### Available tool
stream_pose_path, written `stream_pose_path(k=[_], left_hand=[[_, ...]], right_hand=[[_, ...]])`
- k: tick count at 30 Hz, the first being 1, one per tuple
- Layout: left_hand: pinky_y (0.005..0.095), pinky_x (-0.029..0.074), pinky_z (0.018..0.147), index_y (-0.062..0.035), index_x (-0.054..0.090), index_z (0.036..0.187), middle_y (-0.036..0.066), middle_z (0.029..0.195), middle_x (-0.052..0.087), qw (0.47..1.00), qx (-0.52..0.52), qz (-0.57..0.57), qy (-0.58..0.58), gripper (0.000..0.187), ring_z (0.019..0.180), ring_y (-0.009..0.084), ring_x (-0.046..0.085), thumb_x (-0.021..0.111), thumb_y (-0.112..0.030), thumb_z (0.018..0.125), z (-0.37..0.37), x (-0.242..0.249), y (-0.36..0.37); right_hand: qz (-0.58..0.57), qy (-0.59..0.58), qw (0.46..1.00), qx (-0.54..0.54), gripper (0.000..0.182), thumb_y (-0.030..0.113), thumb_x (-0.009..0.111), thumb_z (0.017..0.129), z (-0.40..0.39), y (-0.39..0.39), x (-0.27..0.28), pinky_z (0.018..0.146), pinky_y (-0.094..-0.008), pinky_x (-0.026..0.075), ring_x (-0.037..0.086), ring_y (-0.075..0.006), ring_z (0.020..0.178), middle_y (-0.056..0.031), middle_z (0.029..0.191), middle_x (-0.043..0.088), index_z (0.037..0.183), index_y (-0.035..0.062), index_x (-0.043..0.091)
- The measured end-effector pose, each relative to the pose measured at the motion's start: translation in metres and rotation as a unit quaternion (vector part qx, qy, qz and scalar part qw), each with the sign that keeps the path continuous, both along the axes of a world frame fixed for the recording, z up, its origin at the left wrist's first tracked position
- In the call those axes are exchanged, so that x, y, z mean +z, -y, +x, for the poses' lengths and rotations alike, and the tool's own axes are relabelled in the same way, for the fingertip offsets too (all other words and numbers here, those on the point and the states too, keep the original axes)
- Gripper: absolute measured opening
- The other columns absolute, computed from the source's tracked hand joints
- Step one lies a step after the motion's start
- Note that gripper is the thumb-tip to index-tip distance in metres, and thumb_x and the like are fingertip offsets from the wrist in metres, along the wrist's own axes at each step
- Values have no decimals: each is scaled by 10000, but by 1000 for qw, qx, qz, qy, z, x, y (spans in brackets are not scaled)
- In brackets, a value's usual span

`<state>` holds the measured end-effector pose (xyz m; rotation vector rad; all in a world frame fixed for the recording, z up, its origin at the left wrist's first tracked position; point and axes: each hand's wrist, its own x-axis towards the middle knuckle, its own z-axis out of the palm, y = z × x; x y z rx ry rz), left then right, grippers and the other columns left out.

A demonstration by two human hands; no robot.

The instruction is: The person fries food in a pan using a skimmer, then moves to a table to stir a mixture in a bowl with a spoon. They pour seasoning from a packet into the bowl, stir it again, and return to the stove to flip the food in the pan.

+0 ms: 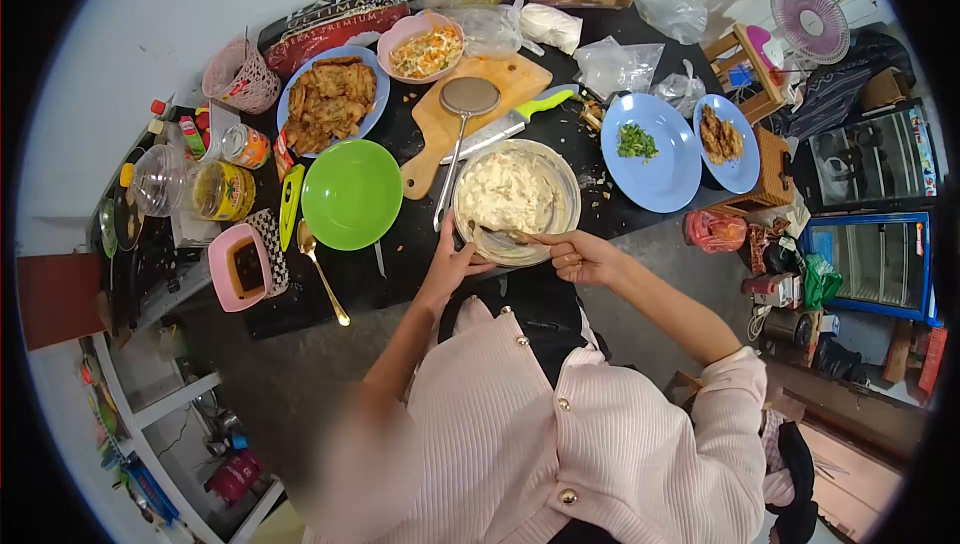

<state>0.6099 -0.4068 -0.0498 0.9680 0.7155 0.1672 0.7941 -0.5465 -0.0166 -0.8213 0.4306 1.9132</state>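
Note:
A round bowl (572,174) holding a creamy, lumpy white mixture (510,186) stands near the front edge of the black table. My left hand (455,266) is at the bowl's lower left rim, fingers against it. In my right hand (583,257) is the handle of a spoon (508,236), whose head lies in the front of the mixture. Left of the bowl is an empty green bowl (352,194). Behind it, a metal ladle (469,96) and a green-handled knife (497,131) rest on a wooden board (520,74).
Blue plates hold fried pieces (375,129), chopped greens (637,142) and browned pieces (720,136). A pink bowl (388,56) has shredded vegetables; another pink bowl (218,269) holds dark liquid. A gold spoon (325,279) lies front left. Jars (222,191) stand at the left.

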Motion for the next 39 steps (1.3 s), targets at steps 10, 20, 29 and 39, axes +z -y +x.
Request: stream_pose_path(k=[10, 20, 29, 39], left_hand=[[335, 543, 699, -126, -11, 1357, 150, 1333, 228, 1000, 9, 11, 7, 683, 816, 248, 611, 400, 0, 826, -1, -9, 1], [327, 547, 683, -153, 3, 1360, 203, 1150, 444, 1000, 12, 8, -1, 668, 804, 239, 614, 382, 8, 834, 2, -4, 1], [328, 551, 692, -146, 42, 1352, 177, 1314, 263, 1000, -6, -27, -8, 658, 847, 270, 606, 390, 28, 821, 1, -8, -1], [350, 541, 708, -154, -6, 1365, 207, 1245, 351, 1000, 2, 28, -4, 706, 860, 264, 602, 407, -4, 812, 1, -13, 2]], right_hand=[[58, 460, 859, 216, 296, 175, 407, 899, 46, 34, 60, 365, -191, 268, 280, -35, 390, 87, 491, 320, 1142, 50, 520], [110, 873, 148, 451, 511, 110, 516, 719, -45, 5, 36, 408, -320, 410, 545, -183, 445, -26, 530, 540, 1225, 103, 445], [67, 895, 146, 416, 480, 87, 539, 708, -10, -1, 38, 413, -323, 410, 563, -197, 471, -45, 524, 542, 1180, 145, 476], [75, 877, 215, 423, 310, 125, 545, 711, -3, 23, 113, 472, -352, 437, 595, -250, 546, -86, 584, 579, 1009, 172, 618]])
